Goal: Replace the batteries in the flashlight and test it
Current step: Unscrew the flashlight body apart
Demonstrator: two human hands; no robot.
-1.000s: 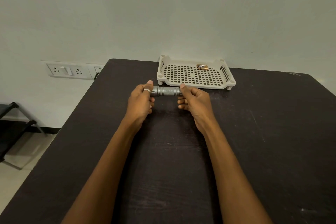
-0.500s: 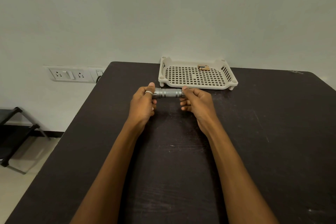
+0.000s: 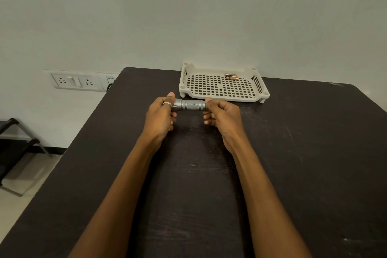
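A silver flashlight [image 3: 190,105] with a knurled barrel lies level between my two hands, just above the black table. My left hand [image 3: 160,116], a ring on one finger, is closed around its wider left end. My right hand [image 3: 223,115] is closed around its right end, which the fingers hide. A few batteries [image 3: 231,76] lie side by side at the far edge of a cream perforated tray [image 3: 224,98] just behind the flashlight.
The black table [image 3: 293,153] ends against a pale wall. A socket and switch panel [image 3: 75,81] is on the wall to the left. Below it, off the table's left edge, stands a dark metal rack [image 3: 14,142] on a tiled floor.
Both hands keep their grip on the flashlight's ends and stay in place. Only the camera view has shifted slightly.
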